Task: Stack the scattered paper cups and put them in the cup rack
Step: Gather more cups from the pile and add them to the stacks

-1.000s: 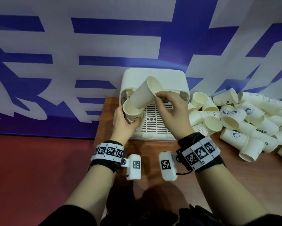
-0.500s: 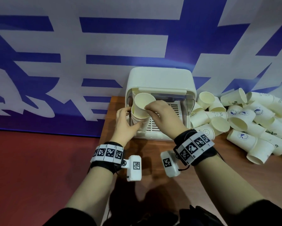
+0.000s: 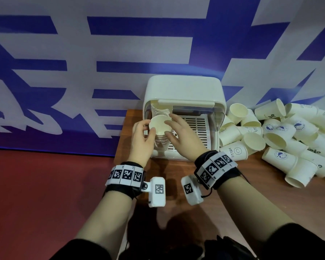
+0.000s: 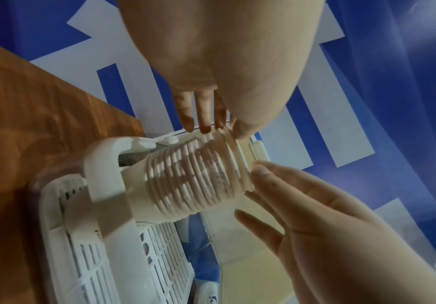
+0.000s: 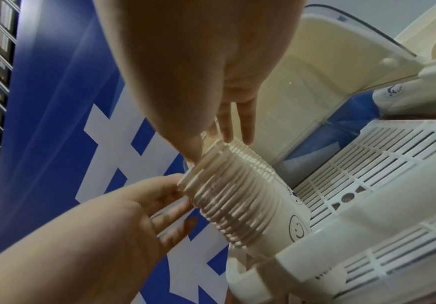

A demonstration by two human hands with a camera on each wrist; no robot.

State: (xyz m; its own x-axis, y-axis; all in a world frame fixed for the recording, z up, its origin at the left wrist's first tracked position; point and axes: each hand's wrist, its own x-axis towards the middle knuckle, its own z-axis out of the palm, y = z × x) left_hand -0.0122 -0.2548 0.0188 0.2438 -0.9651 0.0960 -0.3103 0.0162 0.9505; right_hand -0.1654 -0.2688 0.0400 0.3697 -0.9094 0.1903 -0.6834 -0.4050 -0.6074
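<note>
Standing in the left side of the cup rack [image 3: 184, 91], the stack of cups [image 3: 160, 128] has both hands beside it, left hand [image 3: 142, 139] and right hand [image 3: 182, 136], fingers straight, touching its rim. Loose cups [image 3: 282, 139] lie heaped on the worktop [image 3: 233, 184] right of the rack.

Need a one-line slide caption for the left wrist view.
Both hands, left hand and right hand, steady the nested paper-cup stack seated in the white cup rack.

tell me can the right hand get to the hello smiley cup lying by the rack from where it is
Probably yes. The right hand is open at the stack of cups, and the HELLO cup lies just right of the rack, on top of the pile with nothing over it.
</note>
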